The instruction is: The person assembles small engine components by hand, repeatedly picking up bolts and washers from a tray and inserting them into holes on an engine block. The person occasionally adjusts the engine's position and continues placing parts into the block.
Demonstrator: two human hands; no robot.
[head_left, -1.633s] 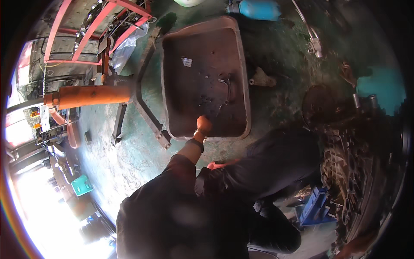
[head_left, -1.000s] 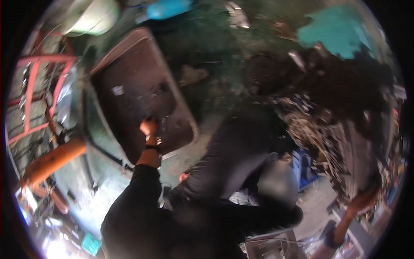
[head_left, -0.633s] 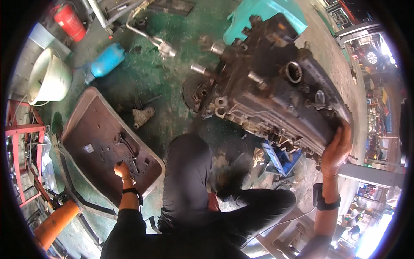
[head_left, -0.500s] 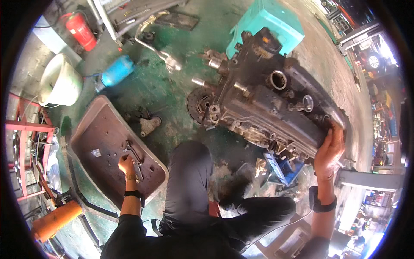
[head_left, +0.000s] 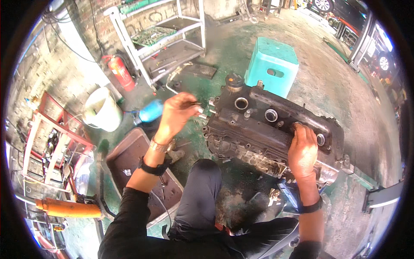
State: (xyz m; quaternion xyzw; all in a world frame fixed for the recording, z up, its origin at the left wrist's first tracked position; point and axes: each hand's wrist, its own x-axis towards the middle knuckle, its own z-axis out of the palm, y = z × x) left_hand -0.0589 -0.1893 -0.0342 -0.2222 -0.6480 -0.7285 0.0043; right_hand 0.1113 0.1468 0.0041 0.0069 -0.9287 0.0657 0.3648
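Note:
A dark, greasy car engine (head_left: 254, 125) with round holes in its top cover stands before me to the right. My left hand (head_left: 174, 114) is up beside the engine's left end, its fingers pinched around something small and dark that I cannot make out. Close to those fingertips, short metal pipe stubs stick out of the engine. Over the top cover, my right hand (head_left: 304, 151) has its fingers together and bent down, between two of the round holes. Its fingertips touch the cover, and whatever they may hold is hidden.
Behind the engine stands a turquoise plastic stool (head_left: 272, 64). A brown tray (head_left: 125, 146) lies on the floor under my left arm. Farther left are a white bucket (head_left: 103, 112), a blue bottle (head_left: 150, 111), a red fire extinguisher (head_left: 121, 73) and an orange cylinder (head_left: 69, 208).
My left hand has risen out of the brown tray and moved right to the engine's left end. The right hand has shifted from the engine's right edge onto its top cover. The view has tilted up.

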